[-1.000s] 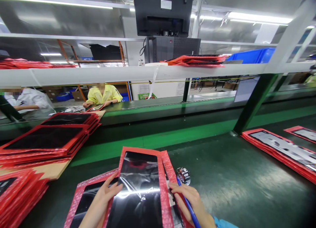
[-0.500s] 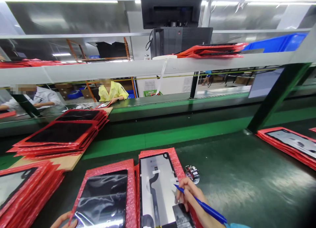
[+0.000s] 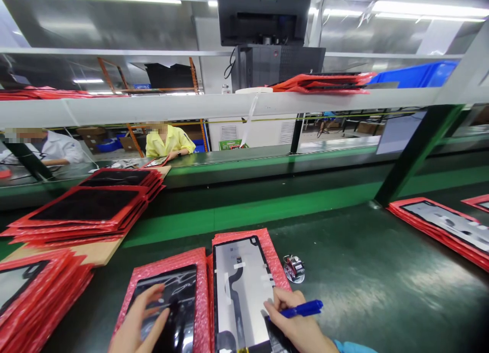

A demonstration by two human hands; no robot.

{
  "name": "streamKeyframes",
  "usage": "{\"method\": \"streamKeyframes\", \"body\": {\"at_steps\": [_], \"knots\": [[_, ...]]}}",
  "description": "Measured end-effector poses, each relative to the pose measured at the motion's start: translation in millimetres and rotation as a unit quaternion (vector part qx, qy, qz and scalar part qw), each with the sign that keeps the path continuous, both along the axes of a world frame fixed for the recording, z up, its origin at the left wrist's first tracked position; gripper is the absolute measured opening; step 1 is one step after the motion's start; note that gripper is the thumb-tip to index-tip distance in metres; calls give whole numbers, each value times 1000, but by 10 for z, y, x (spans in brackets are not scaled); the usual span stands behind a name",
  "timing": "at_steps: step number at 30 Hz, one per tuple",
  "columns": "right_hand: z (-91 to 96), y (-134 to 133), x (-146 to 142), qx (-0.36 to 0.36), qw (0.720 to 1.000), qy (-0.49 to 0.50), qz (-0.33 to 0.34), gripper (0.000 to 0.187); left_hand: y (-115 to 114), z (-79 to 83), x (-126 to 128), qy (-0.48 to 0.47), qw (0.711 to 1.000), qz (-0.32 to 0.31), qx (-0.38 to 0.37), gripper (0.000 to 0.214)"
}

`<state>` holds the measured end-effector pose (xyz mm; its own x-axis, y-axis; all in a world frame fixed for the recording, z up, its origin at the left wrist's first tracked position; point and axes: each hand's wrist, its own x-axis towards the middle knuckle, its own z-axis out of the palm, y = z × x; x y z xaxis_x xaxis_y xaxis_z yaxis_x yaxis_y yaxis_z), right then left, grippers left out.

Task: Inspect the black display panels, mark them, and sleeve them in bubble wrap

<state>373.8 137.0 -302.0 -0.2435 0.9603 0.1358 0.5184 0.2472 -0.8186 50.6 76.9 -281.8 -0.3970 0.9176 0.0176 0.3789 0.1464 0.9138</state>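
Note:
Two flat panels lie side by side on red bubble wrap at the near edge of the dark green bench. My left hand [image 3: 139, 322] rests with fingers spread on the glossy black panel [image 3: 168, 307] on the left. My right hand [image 3: 296, 325] grips a blue pen [image 3: 301, 309] and its fingertips touch the right edge of the grey panel [image 3: 240, 292], which shows white tape strips and a dark curved cable. A small metal tape dispenser [image 3: 294, 268] sits just beyond my right hand.
Stacks of red-wrapped panels [image 3: 82, 210] sit on cardboard at left, more [image 3: 439, 228] at right. A green conveyor strip [image 3: 267, 208] runs behind. Two people [image 3: 166, 141] work across the line. A shelf rail [image 3: 229, 104] and monitor [image 3: 263, 11] hang overhead.
The black panel was lifted off the grey one and laid down at its left. My left hand came to rest flat on it. The pen swung from pointing up-left to lying sideways.

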Motion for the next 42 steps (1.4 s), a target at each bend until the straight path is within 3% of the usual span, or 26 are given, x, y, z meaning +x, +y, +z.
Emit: {"method": "streamKeyframes", "body": {"at_steps": [2, 6, 13, 17, 21, 25, 30, 33, 37, 42], "knots": [[-15, 6, 5, 1, 1000, 1, 3, 33, 110, 44, 307, -142, 989, -28, 22, 49], [-50, 24, 14, -6, 1000, 27, -5, 33, 288, 66, 678, -312, 943, -86, -71, 47], [-55, 56, 3, -90, 983, 156, 13, 38, 462, 309, 766, -374, 905, -114, -167, 23], [-26, 59, 18, -103, 970, 216, 37, 33, 587, 342, 984, -396, 892, -167, -138, 28], [48, 72, 75, -83, 963, 253, 40, 26, 656, 291, 1195, -389, 905, -145, -93, 43], [238, 135, 172, -63, 958, 280, 20, 27, 653, 375, 1144, -342, 932, -116, -39, 46], [628, 223, 238, -49, 926, 373, -13, 43, 629, 644, 894, -278, 953, -104, 60, 38], [855, 228, 192, -21, 935, 354, -16, 43, 600, 804, 787, -269, 954, -94, 96, 41], [1087, 195, 40, -9, 945, 323, 37, 40, 503, 990, 705, -300, 943, -60, 127, 51], [1226, 143, -188, 19, 936, 339, 93, 35, 321, 1141, 632, -313, 940, -3, 139, 66]]}}
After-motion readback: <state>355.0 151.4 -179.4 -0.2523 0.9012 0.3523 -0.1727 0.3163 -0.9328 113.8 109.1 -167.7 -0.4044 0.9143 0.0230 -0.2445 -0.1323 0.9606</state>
